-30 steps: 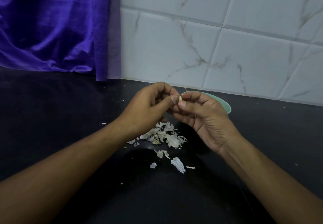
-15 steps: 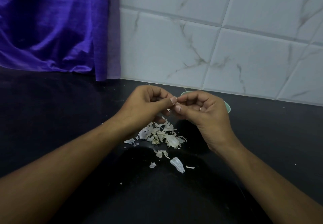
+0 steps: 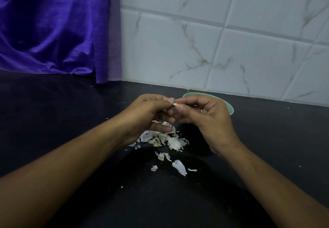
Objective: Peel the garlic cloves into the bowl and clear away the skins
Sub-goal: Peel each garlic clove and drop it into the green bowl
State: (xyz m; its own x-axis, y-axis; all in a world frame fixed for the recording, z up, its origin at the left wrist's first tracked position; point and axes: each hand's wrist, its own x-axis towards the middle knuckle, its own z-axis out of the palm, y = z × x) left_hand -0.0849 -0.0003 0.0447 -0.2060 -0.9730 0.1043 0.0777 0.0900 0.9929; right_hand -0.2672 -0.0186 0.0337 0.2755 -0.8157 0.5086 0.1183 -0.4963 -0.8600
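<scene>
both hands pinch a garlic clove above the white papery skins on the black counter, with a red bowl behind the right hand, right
Not red: the head view shows the round bowl behind the right hand is pale green. The rest holds: the left hand and right hand pinch the small garlic clove above the white papery skins on the black counter.

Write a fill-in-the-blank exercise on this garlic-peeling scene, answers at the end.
1. The left hand and right hand together pinch one small ____.
2. The green bowl sits partly hidden behind the ____ hand.
3. The garlic skins lie heaped on the black ____.
4. A purple ____ hangs at the far left.
Answers: garlic clove; right; countertop; curtain.
</scene>
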